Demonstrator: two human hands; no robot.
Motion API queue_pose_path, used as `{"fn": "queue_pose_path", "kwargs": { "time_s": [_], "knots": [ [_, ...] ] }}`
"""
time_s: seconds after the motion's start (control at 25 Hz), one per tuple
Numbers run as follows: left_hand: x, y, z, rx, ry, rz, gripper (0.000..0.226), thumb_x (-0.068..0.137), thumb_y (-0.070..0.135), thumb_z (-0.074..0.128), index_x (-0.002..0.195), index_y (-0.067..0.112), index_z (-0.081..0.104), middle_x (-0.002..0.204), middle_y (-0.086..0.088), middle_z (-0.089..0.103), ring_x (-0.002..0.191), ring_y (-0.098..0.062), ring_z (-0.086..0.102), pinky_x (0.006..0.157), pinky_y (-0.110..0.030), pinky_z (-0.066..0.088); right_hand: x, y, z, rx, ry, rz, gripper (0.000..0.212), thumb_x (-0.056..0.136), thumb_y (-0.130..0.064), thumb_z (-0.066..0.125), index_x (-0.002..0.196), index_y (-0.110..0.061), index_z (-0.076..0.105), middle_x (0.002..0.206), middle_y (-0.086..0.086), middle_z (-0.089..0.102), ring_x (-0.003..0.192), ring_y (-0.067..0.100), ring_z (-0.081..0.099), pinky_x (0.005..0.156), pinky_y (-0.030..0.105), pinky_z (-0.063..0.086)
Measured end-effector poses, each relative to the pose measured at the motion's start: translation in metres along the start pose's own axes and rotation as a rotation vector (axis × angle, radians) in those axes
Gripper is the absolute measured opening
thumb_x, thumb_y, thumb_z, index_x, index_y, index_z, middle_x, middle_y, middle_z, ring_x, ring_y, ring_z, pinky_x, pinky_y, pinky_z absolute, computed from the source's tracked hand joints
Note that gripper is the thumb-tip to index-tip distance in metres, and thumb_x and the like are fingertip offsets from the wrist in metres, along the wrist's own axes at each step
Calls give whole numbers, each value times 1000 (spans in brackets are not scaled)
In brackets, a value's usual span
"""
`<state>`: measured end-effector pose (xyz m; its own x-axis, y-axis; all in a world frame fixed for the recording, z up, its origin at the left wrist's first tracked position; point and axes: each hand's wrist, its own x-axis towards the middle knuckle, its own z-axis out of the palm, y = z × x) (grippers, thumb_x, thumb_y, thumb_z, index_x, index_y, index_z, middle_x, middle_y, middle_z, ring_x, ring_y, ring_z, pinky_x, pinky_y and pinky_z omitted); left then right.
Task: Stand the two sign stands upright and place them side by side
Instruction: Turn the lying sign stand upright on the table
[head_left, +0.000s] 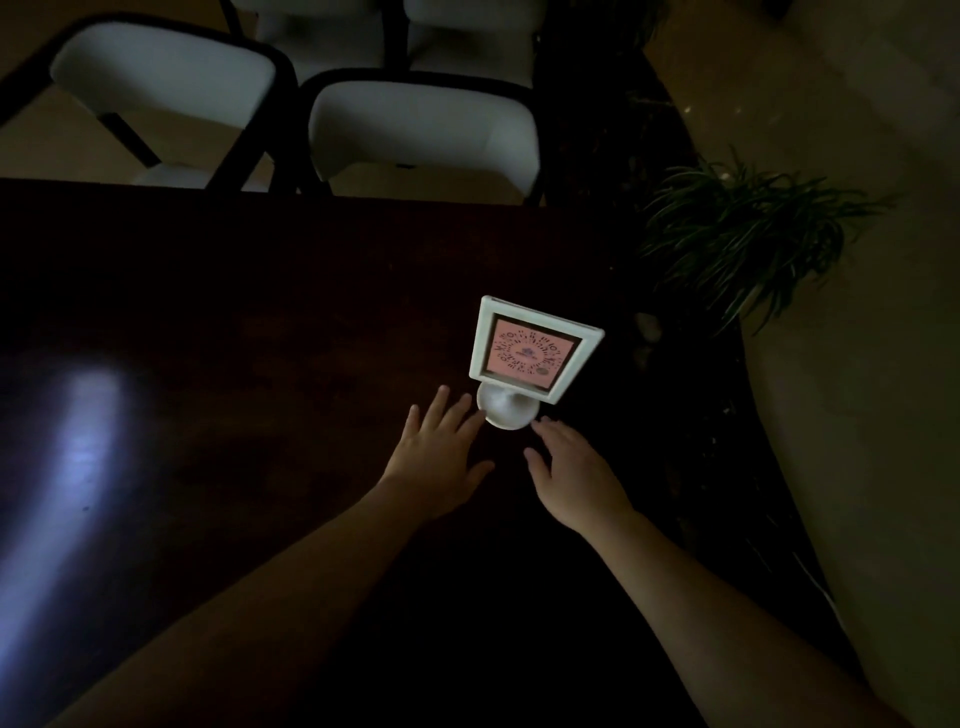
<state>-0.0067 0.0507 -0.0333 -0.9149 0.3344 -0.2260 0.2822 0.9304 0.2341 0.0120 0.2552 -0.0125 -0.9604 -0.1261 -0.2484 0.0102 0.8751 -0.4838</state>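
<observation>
At the far left the dark counter shows only a glare patch. My left hand lies open and flat, its fingertips touching the round base of the one sign stand I can see, holding nothing. That stand is upright near the counter's right edge, its pink card facing me. My right hand is open too, fingers just beside the base, empty. I judge one stand done; the second I cannot find in this gloom, so pairing them remains.
</observation>
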Motion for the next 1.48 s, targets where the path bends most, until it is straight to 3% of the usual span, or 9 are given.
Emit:
{"fn": "queue_pose_path", "kwargs": {
  "time_s": [0.12, 0.28, 0.56, 0.76, 1.0, 1.2, 1.48],
  "knots": [
    [-7, 8, 13, 75, -40, 25, 82, 88, 73, 23, 155, 29, 6, 165, -1, -1, 146, -26, -19, 114, -56, -4, -3, -5, 11, -155, -55, -141, 56, 103, -39, 35, 154, -19, 24, 164, -2, 16, 150, 14, 7, 117, 35, 15],
    [-9, 17, 20, 62, -52, 2, 80, 89, 73, 14, 156, 29, 4, 165, 1, -4, 147, -24, -18, 115, -54, -6, 0, -4, 20, -257, -117, -163, 59, 104, -41, 24, 156, -15, 13, 166, 1, 5, 151, 16, -2, 122, 39, 8],
    [-8, 28, 19, 8, 44, -17, 74, 93, 55, 30, 157, 23, 9, 163, -7, 15, 150, -30, 1, 119, -50, 4, 0, 6, 25, -267, -33, -214, 55, 105, -31, 30, 155, -13, 20, 165, 2, 15, 151, 17, 8, 121, 37, 14],
    [-15, 32, 27, 5, 35, -7, 79, 93, 58, 24, 157, 19, 0, 165, 0, -6, 149, -24, -13, 121, -45, 0, -5, 4, 29, -208, 13, -214, 51, 103, -26, 37, 152, -13, 29, 161, 0, 23, 148, 17, 19, 117, 35, 27],
    [-39, 26, 33, 26, 33, -22, 82, 90, 62, 19, 157, 19, -4, 165, 1, -9, 148, -21, -17, 121, -43, -3, -19, -7, 40, -197, 16, -219, 52, 102, -27, 41, 152, -17, 30, 160, -2, 24, 146, 21, 26, 113, 37, 36],
    [-56, 7, 31, 23, 38, -69, 82, 90, 64, 18, 156, 22, -4, 164, 3, -9, 148, -21, -17, 120, -46, -2, -20, -30, 54, -207, 10, -247, 51, 102, -27, 42, 151, -20, 31, 159, -3, 25, 144, 18, 27, 108, 32, 35],
    [-65, -26, 22, 32, 45, -95, 83, 88, 64, 19, 157, 22, -1, 165, 3, -8, 148, -21, -18, 120, -48, -3, -9, -60, 62, -230, -19, -273, 50, 101, -26, 42, 150, -18, 32, 159, -2, 27, 144, 22, 29, 114, 38, 34]
  ]
}}
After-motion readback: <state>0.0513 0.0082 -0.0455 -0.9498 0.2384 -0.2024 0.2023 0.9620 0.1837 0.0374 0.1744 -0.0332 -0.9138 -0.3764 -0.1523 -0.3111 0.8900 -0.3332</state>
